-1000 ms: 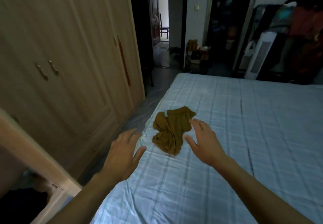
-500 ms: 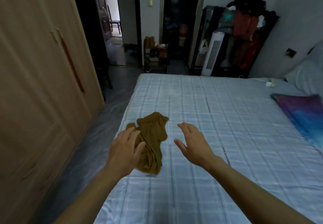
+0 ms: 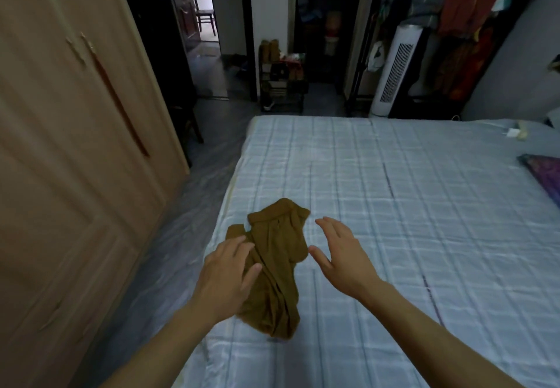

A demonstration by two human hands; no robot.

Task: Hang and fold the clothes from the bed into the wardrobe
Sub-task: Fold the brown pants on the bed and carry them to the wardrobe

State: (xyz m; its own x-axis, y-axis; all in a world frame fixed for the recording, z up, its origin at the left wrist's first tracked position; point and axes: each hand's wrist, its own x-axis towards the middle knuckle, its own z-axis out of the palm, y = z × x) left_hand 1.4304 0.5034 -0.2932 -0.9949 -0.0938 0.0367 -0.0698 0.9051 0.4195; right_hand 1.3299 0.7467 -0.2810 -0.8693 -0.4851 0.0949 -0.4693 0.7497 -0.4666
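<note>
Checked blue bed (image 3: 394, 205) beside closed wooden wardrobe (image 3: 60, 145) bears crumpled brown garment (image 3: 272, 260).

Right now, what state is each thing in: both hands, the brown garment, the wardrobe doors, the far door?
Brown garment: crumpled, lying on the bed near its left edge.
Left hand: open, fingers over the garment's left side.
Right hand: open, beside the garment, holding nothing.
Wardrobe doors: shut.
Far door: open.
</note>
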